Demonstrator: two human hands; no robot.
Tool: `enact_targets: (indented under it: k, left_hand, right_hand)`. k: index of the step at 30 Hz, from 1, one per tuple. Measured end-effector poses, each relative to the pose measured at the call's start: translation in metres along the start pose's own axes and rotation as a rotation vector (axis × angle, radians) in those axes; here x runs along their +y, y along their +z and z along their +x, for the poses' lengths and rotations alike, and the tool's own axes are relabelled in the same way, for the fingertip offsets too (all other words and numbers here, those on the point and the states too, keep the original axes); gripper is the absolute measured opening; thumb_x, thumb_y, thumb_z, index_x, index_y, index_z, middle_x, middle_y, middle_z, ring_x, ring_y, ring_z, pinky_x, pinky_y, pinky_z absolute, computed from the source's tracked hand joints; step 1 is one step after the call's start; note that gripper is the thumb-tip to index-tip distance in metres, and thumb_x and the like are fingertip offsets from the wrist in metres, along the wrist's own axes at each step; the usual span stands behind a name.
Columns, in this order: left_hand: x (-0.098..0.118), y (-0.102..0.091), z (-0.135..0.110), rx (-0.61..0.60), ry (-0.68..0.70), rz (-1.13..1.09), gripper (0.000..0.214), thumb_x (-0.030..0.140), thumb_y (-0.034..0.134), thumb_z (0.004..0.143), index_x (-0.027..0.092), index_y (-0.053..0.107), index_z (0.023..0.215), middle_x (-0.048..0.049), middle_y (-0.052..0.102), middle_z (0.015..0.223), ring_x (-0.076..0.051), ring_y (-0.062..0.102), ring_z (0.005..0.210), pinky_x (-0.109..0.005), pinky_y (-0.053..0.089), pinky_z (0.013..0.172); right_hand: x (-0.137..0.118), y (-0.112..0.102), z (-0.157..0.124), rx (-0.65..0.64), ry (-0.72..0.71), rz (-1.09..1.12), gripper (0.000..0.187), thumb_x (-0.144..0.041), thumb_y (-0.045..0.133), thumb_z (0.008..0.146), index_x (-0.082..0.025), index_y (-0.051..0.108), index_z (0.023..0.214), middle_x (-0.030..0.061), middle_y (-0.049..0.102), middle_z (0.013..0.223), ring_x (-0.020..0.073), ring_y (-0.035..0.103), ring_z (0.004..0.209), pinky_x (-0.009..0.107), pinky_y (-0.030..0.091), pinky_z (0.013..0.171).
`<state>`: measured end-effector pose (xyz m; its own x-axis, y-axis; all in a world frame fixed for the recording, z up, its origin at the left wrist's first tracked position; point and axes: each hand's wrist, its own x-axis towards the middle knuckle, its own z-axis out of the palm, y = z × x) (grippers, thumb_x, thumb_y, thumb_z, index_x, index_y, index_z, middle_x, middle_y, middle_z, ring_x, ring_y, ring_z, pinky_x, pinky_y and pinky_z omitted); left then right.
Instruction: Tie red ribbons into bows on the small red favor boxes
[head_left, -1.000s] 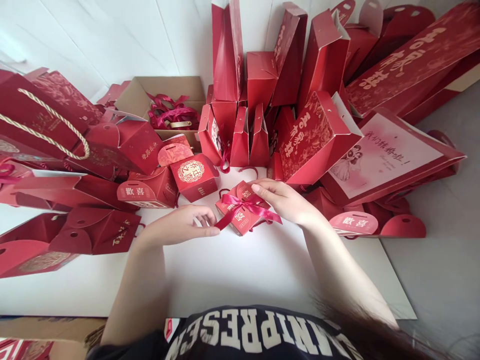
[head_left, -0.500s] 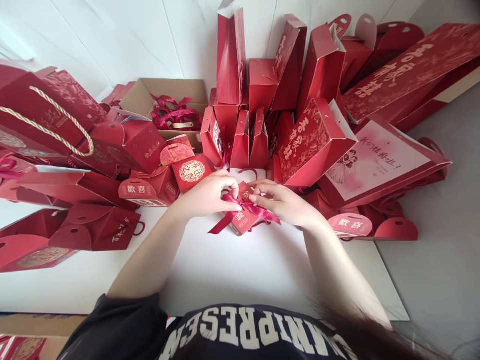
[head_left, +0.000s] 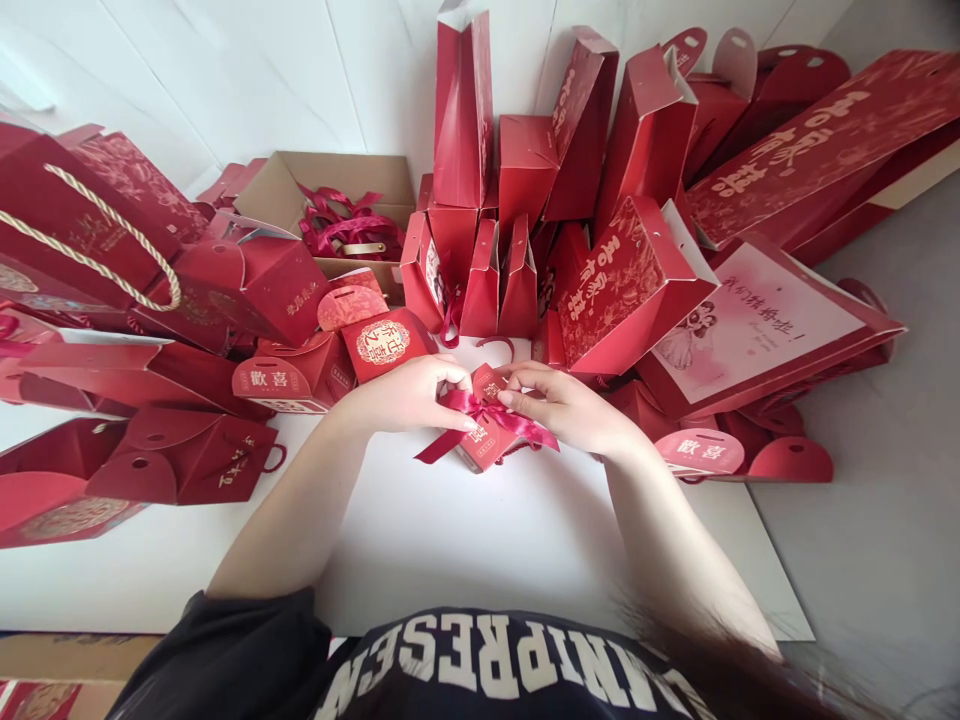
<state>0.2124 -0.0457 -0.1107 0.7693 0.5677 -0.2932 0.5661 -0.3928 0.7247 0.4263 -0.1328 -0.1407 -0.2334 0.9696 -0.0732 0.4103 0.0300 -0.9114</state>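
A small red gift box (head_left: 487,450) with pale lettering lies on the white table in front of me. Across it runs a dark pink satin ribbon (head_left: 442,444), knotted in the middle with loops and loose tails. From the left, my left hand (head_left: 412,392) is closed, thumb and fingers pinching the ribbon beside the knot. On the other side my right hand (head_left: 559,405) has its thumb and fingertips closed on the ribbon too. Parts of the loops are hidden by my fingers.
An open cardboard box (head_left: 277,200) of loose ribbon stands at the back left. Red gift bags (head_left: 465,110) and folded boxes (head_left: 296,370) crowd the back and both sides. The white table (head_left: 480,540) extends toward my body.
My left hand has shifted slightly left and down, its fingers closer to the ribbon's knot. The right hand, ribbon and box stay nearly in place.
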Motion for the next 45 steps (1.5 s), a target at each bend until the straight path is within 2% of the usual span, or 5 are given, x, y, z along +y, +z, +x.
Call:
enact_targets:
  k: [5, 15, 22, 31, 45]
  left_hand:
    - [0.001, 0.001, -0.001, -0.064, -0.077, -0.051, 0.047, 0.054, 0.064, 0.075, 0.017, 0.044, 0.055, 0.0038, 0.035, 0.057, -0.009, 0.032, 0.053, -0.026, 0.023, 0.051]
    - [-0.004, 0.003, 0.002, 0.026, -0.147, 0.007, 0.053, 0.056, 0.059, 0.078, 0.018, 0.03, 0.054, 0.0042, 0.022, 0.056, -0.009, 0.023, 0.05, -0.027, 0.018, 0.048]
    - [-0.01, -0.006, 0.001, -0.083, -0.113, -0.037, 0.042, 0.053, 0.062, 0.077, 0.017, 0.055, 0.056, 0.0019, 0.05, 0.058, -0.01, 0.04, 0.053, -0.026, 0.028, 0.051]
    - [-0.014, -0.007, 0.003, -0.166, -0.112, -0.088, 0.041, 0.053, 0.064, 0.078, 0.017, 0.059, 0.06, -0.0002, 0.061, 0.066, -0.012, 0.051, 0.061, -0.026, 0.036, 0.058]
    - [-0.009, -0.008, -0.005, -0.096, -0.188, -0.017, 0.046, 0.053, 0.057, 0.08, 0.018, 0.041, 0.053, 0.0023, 0.03, 0.057, -0.01, 0.026, 0.05, -0.028, 0.02, 0.048]
  right_hand:
    - [0.0, 0.0, 0.002, -0.004, -0.025, -0.015, 0.04, -0.051, 0.047, 0.094, -0.02, 0.063, 0.075, 0.0052, 0.063, 0.101, 0.02, 0.059, 0.092, 0.032, 0.044, 0.085]
    - [0.003, -0.004, -0.003, -0.057, 0.068, 0.018, 0.046, -0.061, 0.051, 0.088, -0.02, 0.052, 0.068, -0.0002, 0.055, 0.073, 0.0147, 0.049, 0.067, 0.028, 0.041, 0.065]
    - [0.0, -0.009, -0.003, -0.116, 0.11, 0.01, 0.04, -0.057, 0.049, 0.09, -0.022, 0.055, 0.071, -0.0002, 0.052, 0.07, 0.0159, 0.049, 0.065, 0.029, 0.041, 0.064]
    - [0.002, -0.011, -0.003, -0.156, 0.075, -0.006, 0.036, -0.05, 0.047, 0.092, -0.022, 0.054, 0.07, -0.0011, 0.05, 0.067, 0.0143, 0.049, 0.06, 0.029, 0.042, 0.061]
    - [0.0, -0.01, -0.002, -0.157, 0.072, -0.031, 0.033, -0.048, 0.047, 0.091, -0.023, 0.056, 0.073, -0.0005, 0.055, 0.068, 0.0153, 0.052, 0.062, 0.028, 0.043, 0.061]
